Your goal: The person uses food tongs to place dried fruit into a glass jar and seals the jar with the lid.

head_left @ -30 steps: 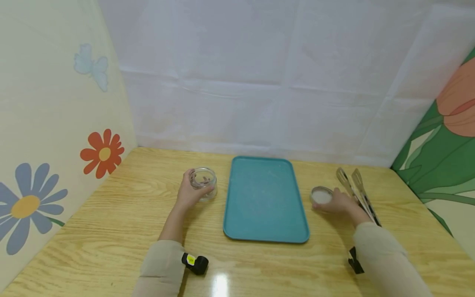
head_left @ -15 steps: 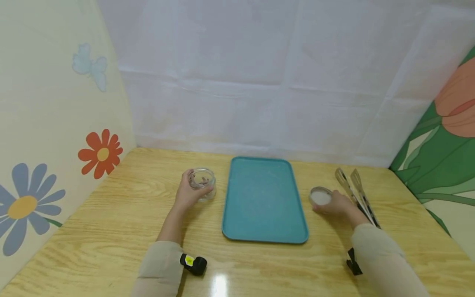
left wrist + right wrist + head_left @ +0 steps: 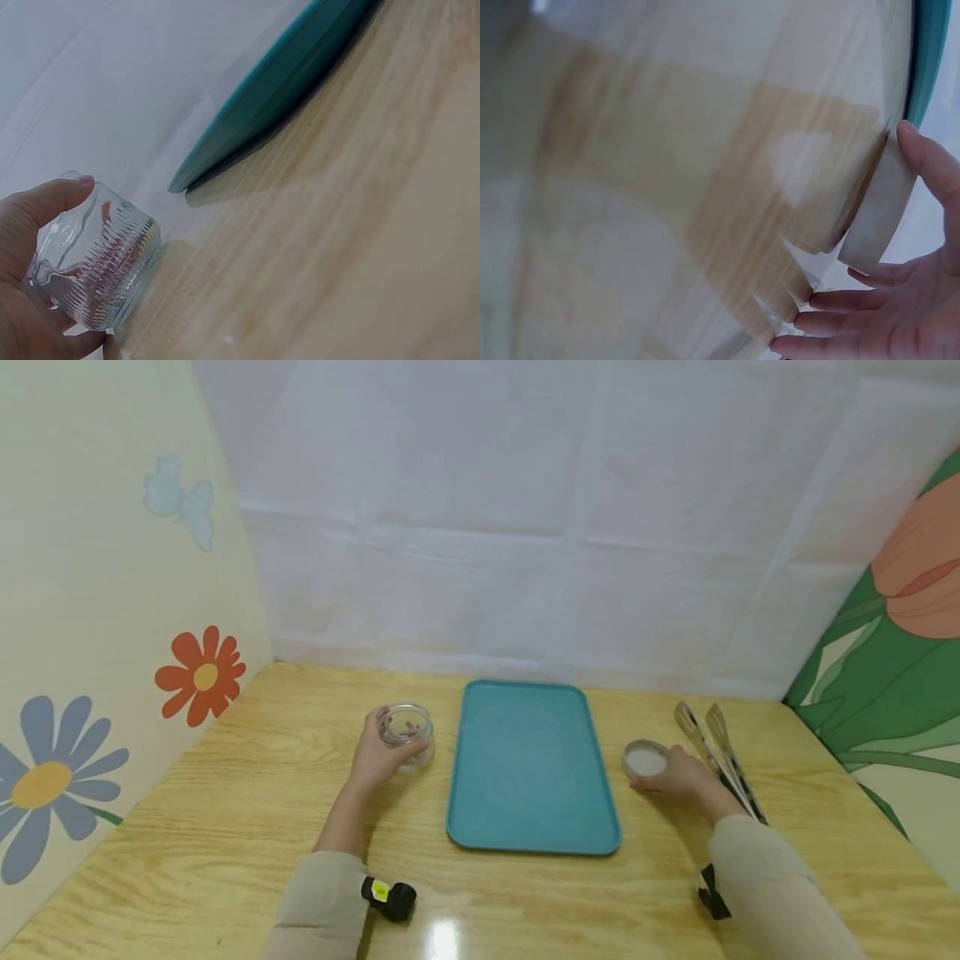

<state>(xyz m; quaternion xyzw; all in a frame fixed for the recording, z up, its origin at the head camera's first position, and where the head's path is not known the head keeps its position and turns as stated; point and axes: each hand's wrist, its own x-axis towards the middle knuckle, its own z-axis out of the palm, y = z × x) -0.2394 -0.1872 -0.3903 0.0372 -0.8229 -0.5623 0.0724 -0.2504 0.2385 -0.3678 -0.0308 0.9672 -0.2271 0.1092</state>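
Note:
On the left, my left hand [image 3: 377,757] curls round a clear glass jar [image 3: 407,727] standing upright without a lid. Small brownish-pink pieces show through its ribbed wall in the left wrist view, where thumb and fingers span the jar [image 3: 112,259]. On the right, my right hand [image 3: 684,777] holds a round, shallow jar lid [image 3: 646,761] with its white inner side up. In the right wrist view, thumb and index finger pinch the lid's pale metallic rim [image 3: 881,206], while the other fingers reach down to the tabletop.
A teal rectangular tray [image 3: 532,768] lies between the hands on the wooden table [image 3: 247,827]. Metal tongs [image 3: 717,727] with slotted ends lie just right of my right hand, partly behind the wrist. A white cloth backdrop [image 3: 465,527] rises at the rear, with painted panels at both sides.
Both hands keep their hold on the jar and the lid. Only the head view has shifted very slightly.

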